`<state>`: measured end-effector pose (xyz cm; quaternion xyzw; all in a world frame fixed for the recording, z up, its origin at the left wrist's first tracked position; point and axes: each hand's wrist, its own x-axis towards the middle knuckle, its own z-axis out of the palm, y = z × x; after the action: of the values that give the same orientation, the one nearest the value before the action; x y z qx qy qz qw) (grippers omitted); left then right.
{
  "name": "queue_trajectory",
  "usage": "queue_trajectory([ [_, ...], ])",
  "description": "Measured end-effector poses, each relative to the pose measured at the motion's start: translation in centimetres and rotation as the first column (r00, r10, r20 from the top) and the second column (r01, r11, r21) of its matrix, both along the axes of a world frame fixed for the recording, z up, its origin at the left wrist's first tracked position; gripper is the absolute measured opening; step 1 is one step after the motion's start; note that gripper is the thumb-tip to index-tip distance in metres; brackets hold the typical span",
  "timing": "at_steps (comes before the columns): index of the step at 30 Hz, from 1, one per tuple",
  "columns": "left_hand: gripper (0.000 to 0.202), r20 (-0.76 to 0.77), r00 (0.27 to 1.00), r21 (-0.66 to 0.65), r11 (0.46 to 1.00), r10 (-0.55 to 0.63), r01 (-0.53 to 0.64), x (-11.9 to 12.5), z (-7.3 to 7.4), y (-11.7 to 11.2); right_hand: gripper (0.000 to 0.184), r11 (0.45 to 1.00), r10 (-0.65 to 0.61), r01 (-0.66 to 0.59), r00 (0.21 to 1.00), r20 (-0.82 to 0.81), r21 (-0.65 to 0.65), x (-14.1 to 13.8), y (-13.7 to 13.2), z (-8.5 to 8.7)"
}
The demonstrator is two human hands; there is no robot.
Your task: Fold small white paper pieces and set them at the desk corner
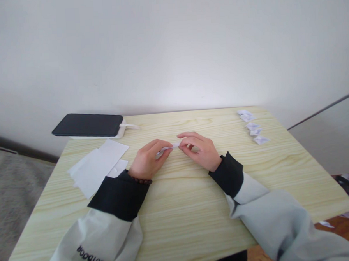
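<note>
My left hand [148, 160] and my right hand [199, 149] meet over the middle of a light wooden table [190, 207]. Between them they pinch a small strip of white paper [168, 147], each hand closed on one end of it. The paper lies low, just above or on the tabletop. Both arms wear pale grey sleeves with dark cuffs.
A stack of white paper sheets [96, 167] lies left of my left hand. A dark phone [88, 125] rests on a white charger block at the table's back left. Several small folded paper pieces [252, 126] lie in a row at the back right. A white wall stands behind.
</note>
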<state>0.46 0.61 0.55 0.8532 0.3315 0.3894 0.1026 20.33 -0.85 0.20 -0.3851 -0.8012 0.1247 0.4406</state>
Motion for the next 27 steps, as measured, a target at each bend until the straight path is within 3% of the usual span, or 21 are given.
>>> queue_trajectory([
  [3, 0.008, 0.015, 1.0, -0.023, 1.0, 0.01, -0.009, -0.03, 0.13, -0.13, 0.012, 0.999, -0.019, 0.019, 1.0, 0.004, 0.049, 0.03, -0.03, -0.02],
  [8, 0.01, 0.016, 1.0, -0.038, 0.999, -0.004, 0.005, -0.04, 0.3, -0.25, 0.01, 0.999, -0.029, 0.029, 0.999, -0.016, 0.018, 0.01, -0.1, -0.19],
  [16, 0.009, 0.033, 0.999, -0.006, 1.0, 0.012, -0.012, -0.01, 0.23, -0.25, 0.014, 0.993, -0.034, 0.02, 0.993, 0.113, 0.115, 0.04, 0.05, -0.26],
  [27, 0.008, 0.032, 0.999, -0.014, 0.999, 0.038, -0.037, -0.05, 0.28, -0.34, 0.013, 0.983, -0.088, 0.067, 0.989, 0.116, 0.172, 0.19, 0.03, -0.32],
])
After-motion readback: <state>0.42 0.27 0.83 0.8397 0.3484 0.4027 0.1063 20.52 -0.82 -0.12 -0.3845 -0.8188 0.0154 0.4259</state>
